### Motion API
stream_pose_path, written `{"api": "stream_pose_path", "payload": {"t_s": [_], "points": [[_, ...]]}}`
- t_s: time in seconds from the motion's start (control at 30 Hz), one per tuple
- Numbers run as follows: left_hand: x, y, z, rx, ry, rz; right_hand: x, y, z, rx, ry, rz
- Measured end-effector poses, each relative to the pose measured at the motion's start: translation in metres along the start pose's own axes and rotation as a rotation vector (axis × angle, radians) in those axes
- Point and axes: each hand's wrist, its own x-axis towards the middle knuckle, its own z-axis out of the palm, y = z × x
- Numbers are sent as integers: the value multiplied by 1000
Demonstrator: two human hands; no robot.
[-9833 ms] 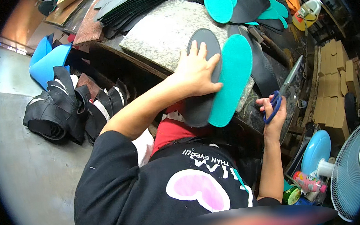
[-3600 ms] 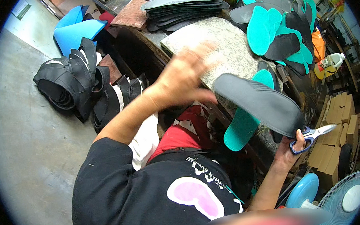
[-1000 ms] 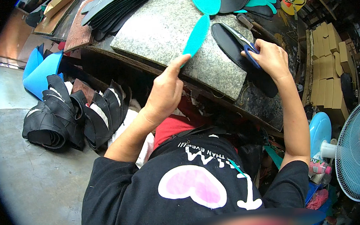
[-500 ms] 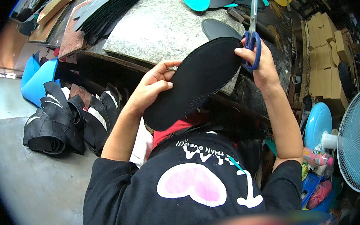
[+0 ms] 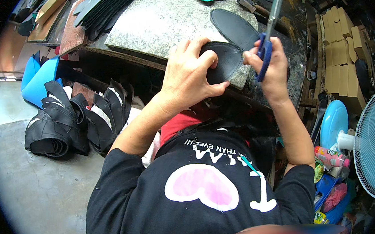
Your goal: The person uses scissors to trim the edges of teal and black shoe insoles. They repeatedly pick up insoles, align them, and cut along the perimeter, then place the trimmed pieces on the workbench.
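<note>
The black insole (image 5: 227, 62) sits under the left hand (image 5: 190, 72), which covers much of it; its rounded end, edged with a line of stitching, emerges beside the fingers and points toward the right hand (image 5: 274, 67), whose fingertips meet that edge. The scissors (image 5: 274, 16) are in the right hand, blue handle loops around the fingers, long silvery blades looking closed together and pointing up beyond the knuckles, away from the insole.
</note>
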Motion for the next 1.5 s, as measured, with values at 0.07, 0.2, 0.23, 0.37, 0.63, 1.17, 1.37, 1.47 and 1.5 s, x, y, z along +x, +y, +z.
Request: {"api": "stream_pose_path", "payload": {"t_s": [0.07, 0.2, 0.23, 0.37, 0.63, 1.17, 1.37, 1.47, 1.5], "points": [[-1, -8, -2, 13, 19, 24, -2, 1, -22, -132, 15, 6], [-2, -19, -10, 69, 27, -32, -19, -6, -58, -578, -43, 62], [-2, -21, -11, 85, 30, -33, -24, -10, -63, -690, -85, 51], [0, -22, -15, 119, 36, -30, -38, -25, -69, -1060, -187, -22], [2, -12, -18, 94, -8, -1, -49, -32, -64, -1424, -191, -284], [1, -10, -17, 39, 3, 88, -46, -38, -68, -991, -332, 234], [2, -13, -17, -52, 1, 56, -51, -25, -64, -371, -305, 494], [3, -14, -17, -49, 17, 49, -53, -19, -62, -285, -296, 520], [3, -14, -18, -17, 18, 74, -53, -18, -62, -294, -302, 480]]}}
